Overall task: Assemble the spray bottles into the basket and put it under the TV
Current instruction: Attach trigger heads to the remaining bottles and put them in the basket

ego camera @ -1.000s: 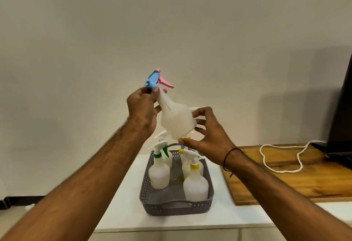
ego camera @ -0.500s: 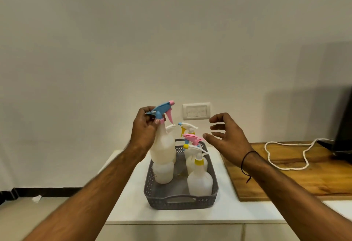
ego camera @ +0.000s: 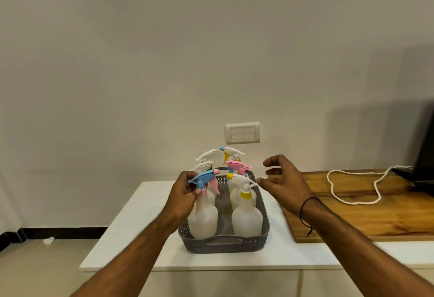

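Note:
A grey perforated basket [ego camera: 225,245] stands on a white cabinet top [ego camera: 145,221] and holds several white spray bottles. My left hand [ego camera: 183,193] grips the neck of the bottle with the blue and pink trigger head [ego camera: 204,217], which stands in the basket's front left corner. A bottle with a yellow collar [ego camera: 246,219] stands at the front right. Behind them are bottles with white, pink and yellow trigger heads [ego camera: 234,165]. My right hand [ego camera: 284,181] hovers open just right of the basket, holding nothing.
A wooden board [ego camera: 366,205] lies to the right with a white cord [ego camera: 352,200] looped on it. The dark edge of a TV [ego camera: 425,156] shows at the far right. A wall switch plate [ego camera: 242,133] sits behind the basket. Floor lies at left.
My left hand lowered the blue-headed bottle from chest height into the basket's front left corner. My right hand let go of its base and drew off to the right.

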